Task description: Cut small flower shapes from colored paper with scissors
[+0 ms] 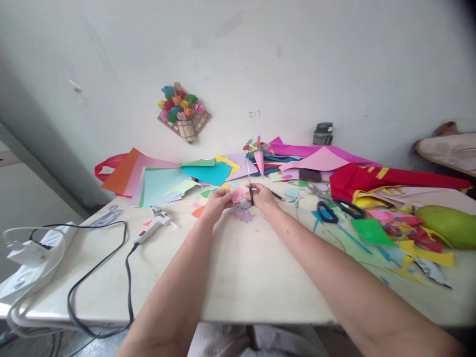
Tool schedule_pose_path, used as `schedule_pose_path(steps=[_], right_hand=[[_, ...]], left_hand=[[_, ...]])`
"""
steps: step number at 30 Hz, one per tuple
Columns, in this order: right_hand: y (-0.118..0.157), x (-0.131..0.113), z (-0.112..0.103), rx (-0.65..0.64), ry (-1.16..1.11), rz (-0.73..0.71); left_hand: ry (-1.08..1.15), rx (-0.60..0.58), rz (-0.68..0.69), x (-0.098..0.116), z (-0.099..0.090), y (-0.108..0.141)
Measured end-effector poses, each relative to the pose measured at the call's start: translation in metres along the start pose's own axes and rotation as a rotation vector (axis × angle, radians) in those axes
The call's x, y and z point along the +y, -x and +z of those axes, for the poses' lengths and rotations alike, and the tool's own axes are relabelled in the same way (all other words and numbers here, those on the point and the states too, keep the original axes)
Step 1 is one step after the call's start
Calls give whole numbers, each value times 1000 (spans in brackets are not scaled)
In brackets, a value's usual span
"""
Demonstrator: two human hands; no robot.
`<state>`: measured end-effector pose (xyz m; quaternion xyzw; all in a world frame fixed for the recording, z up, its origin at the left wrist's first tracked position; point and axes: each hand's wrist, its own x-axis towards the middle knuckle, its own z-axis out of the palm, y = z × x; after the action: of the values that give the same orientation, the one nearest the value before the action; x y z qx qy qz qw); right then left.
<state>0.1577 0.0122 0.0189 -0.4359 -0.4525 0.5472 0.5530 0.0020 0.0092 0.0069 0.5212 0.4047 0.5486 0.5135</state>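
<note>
Between the fingertips of my left hand is a small pink paper piece with a rounded outline. My right hand grips a slim black-handled tool whose thin metal end points up; its exact kind I cannot make out. The two hands are close together over the table, the tool just right of the pink paper. Small paper cut-outs in lilac and other colours lie beneath and around the hands. A dark pen-like item rests just beyond my right hand.
A glue gun lies left, its black cord looping to a power strip. Coloured paper sheets line the back. At right are blue-handled scissors, paper scraps, a green fruit and a phone.
</note>
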Motion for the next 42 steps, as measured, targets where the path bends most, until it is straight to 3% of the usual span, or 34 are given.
schedule_pose_path(steps=[5, 12, 20, 32, 42], right_hand=[[-1, 4, 0, -25, 50, -45], [-3, 2, -11, -166, 208, -18], [-3, -6, -29, -417, 377, -27], [2, -16, -33, -496, 487, 70], [-3, -12, -35, -569, 491, 68]], left_hand=[[-37, -7, 16, -4, 4, -3], [-21, 40, 26, -2, -3, -2], [20, 12, 13, -3, -12, 1], [25, -30, -34, -3, -16, 1], [11, -123, -33, -1, -17, 4]])
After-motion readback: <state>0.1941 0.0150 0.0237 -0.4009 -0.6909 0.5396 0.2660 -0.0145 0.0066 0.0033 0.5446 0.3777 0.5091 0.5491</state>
